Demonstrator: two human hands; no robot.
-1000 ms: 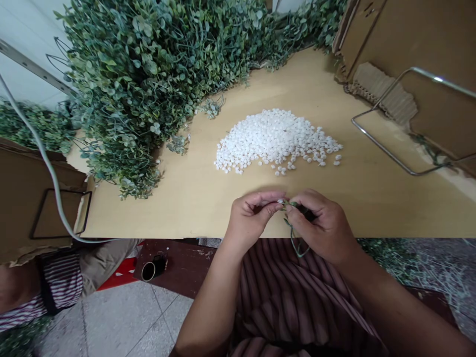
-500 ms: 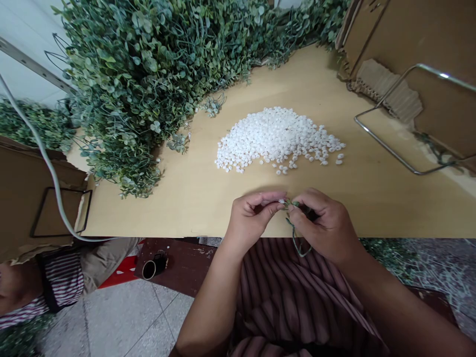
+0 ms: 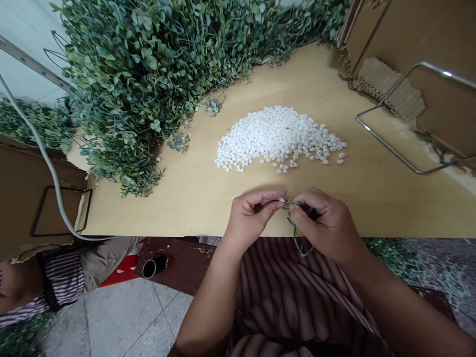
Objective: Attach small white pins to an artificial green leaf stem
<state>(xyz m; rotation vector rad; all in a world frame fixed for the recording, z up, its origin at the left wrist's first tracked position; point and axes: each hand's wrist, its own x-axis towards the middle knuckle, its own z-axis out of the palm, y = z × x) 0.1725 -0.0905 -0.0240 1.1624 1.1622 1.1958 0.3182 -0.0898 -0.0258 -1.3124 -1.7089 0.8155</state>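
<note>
My left hand [image 3: 255, 210] is closed in a pinch on a small white bead-like piece [image 3: 281, 200], at the near edge of the table. Facing it, my right hand [image 3: 323, 218] pinches a green artificial stem [image 3: 295, 228], whose lower end curls down over my lap. The white piece and the stem's tip meet between my fingertips; whether they are joined is hidden. Beyond both hands lies a heap of small white pieces [image 3: 275, 139], with a few loose ones at its near side.
Artificial green foliage [image 3: 156, 74] is piled along the back and left. Cardboard [image 3: 416, 44] and a bent metal frame [image 3: 394, 153] stand at right. A white cable [image 3: 52, 168] hangs at left, near another person's striped sleeve [image 3: 65, 277]. A dark mug [image 3: 149, 268] sits below the table.
Both hands stay almost in place, still pinching the white piece and the stem. Only slight shifts of the fingertips show, and the heap has not changed.
</note>
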